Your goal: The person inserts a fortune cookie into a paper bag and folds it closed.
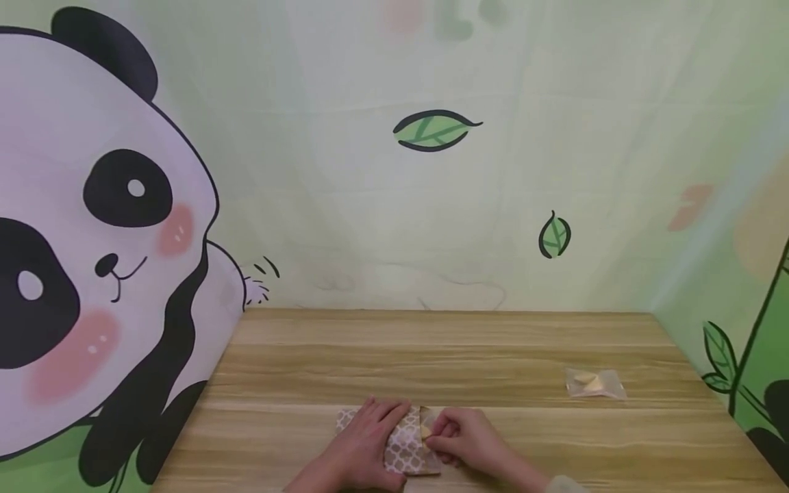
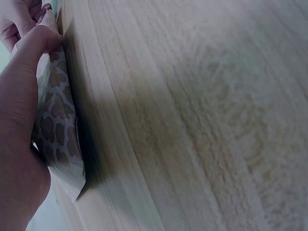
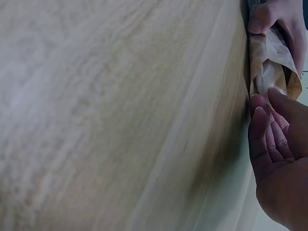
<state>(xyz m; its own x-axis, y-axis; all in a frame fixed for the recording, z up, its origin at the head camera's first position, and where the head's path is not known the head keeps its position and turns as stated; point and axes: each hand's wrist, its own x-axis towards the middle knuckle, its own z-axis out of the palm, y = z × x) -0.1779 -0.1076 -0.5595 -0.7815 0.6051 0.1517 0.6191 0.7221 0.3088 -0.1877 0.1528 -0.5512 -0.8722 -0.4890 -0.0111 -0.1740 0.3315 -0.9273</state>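
Note:
A brown paper bag (image 1: pixel 409 444) with a white lattice pattern lies on its side, its mouth toward the right. My left hand (image 1: pixel 365 444) holds the bag from above, fingers at its far edge and thumb at the near edge. At the mouth, my right hand (image 1: pixel 470 438) pinches a clear plastic packet (image 3: pixel 269 77) between thumb and fingers. Part of this packet sits inside the bag, and something pale yellow shows in it in the head view. The left wrist view shows the closed end of the bag along the table.
Farther back on the right of the wood-grain table (image 1: pixel 431 356), another clear packet (image 1: pixel 594 385) with pale yellow pieces lies flat. A cloth backdrop (image 1: pixel 345 171) printed with a panda and leaves hangs behind the table and at its sides.

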